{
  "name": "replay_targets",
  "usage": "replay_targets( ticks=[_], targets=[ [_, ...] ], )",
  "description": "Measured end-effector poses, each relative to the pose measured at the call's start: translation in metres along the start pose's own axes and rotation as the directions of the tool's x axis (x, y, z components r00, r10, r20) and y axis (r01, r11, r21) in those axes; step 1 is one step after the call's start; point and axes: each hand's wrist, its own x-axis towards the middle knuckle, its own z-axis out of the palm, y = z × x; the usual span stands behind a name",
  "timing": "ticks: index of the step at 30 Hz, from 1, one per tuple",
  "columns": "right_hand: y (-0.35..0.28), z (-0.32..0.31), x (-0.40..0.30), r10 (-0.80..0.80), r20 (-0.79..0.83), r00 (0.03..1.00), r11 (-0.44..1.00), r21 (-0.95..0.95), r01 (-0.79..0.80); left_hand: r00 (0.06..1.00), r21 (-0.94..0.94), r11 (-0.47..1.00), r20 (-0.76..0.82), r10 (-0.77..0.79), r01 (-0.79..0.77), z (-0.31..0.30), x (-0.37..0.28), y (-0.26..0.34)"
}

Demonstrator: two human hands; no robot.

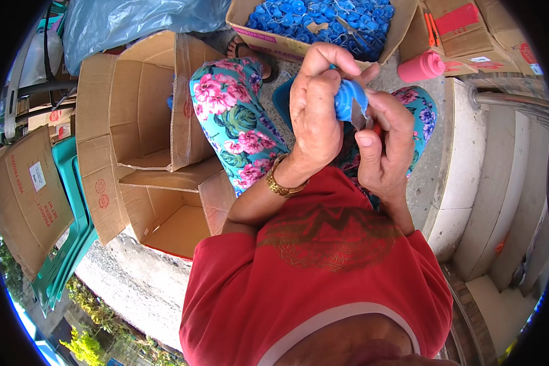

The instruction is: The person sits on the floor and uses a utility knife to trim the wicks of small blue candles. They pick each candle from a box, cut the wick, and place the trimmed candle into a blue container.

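Note:
My left hand [318, 110], with a gold-coloured watch [279, 178] on its wrist, holds a small round blue plastic piece [344, 98]. My right hand [389, 142] is close against it and grips a small metal blade [358, 115], which touches the cut edge of the blue plastic. The blade's handle is mostly hidden by my fingers. Beyond my hands, a cardboard box [274, 45] holds many similar blue plastic pieces [297, 18]. Below my hands, a blue container [282, 98] shows partly between my knees.
Open cardboard boxes [142, 110] stand at my left, near stacked green plastic chairs [68, 219]. A blue plastic bag [137, 27] lies beyond them. At the right are a pink tumbler [421, 67], an orange cutter [431, 27] on a carton [462, 39], and tiled steps [480, 183].

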Motion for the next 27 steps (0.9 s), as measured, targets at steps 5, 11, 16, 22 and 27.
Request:
replay_targets(
  ticks=[5,11,16,22,27],
  targets=[
    [-0.005,-0.004,0.004,0.053,0.055,0.997,0.997,0.06,-0.056,1.0,0.05,0.999,0.016,0.002,-0.003,-0.002,0.001,0.001],
    [-0.008,-0.003,0.0,0.195,0.053,0.979,0.964,0.175,-0.202,0.994,0.043,0.999,0.106,0.011,-0.015,-0.008,0.002,0.001],
    [-0.009,-0.013,0.007,0.244,0.105,0.964,0.957,0.136,-0.257,0.991,0.144,0.989,0.129,-0.04,0.021,-0.007,-0.003,0.003],
    [-0.008,-0.019,-0.001,0.433,0.245,0.867,0.846,0.223,-0.485,0.96,-0.076,0.964,0.141,-0.242,0.255,-0.027,0.004,0.003],
    [-0.004,-0.005,-0.005,0.258,0.174,0.95,0.962,0.048,-0.27,0.916,-0.227,0.89,0.023,-0.401,0.395,-0.023,-0.002,0.007]
  ],
)
